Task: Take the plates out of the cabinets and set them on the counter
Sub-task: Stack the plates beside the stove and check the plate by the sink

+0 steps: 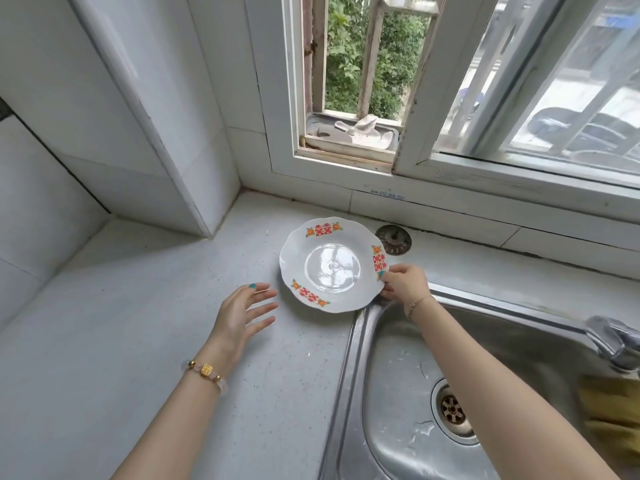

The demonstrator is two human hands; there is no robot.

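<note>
A white plate (332, 265) with a scalloped rim and red-and-orange motifs lies on the pale counter (145, 323), its right edge reaching the sink's corner. My right hand (403, 282) pinches the plate's right rim between thumb and fingers. My left hand (242, 311) hovers just left of the plate with fingers spread, holding nothing and not touching it. No cabinet is in view.
A steel sink (450, 393) with a drain fills the lower right, and its tap (613, 337) juts in from the right edge. A round metal strainer (393, 239) lies behind the plate near the window ledge. A yellow cloth (613, 410) hangs at the right. Tiled walls close the left.
</note>
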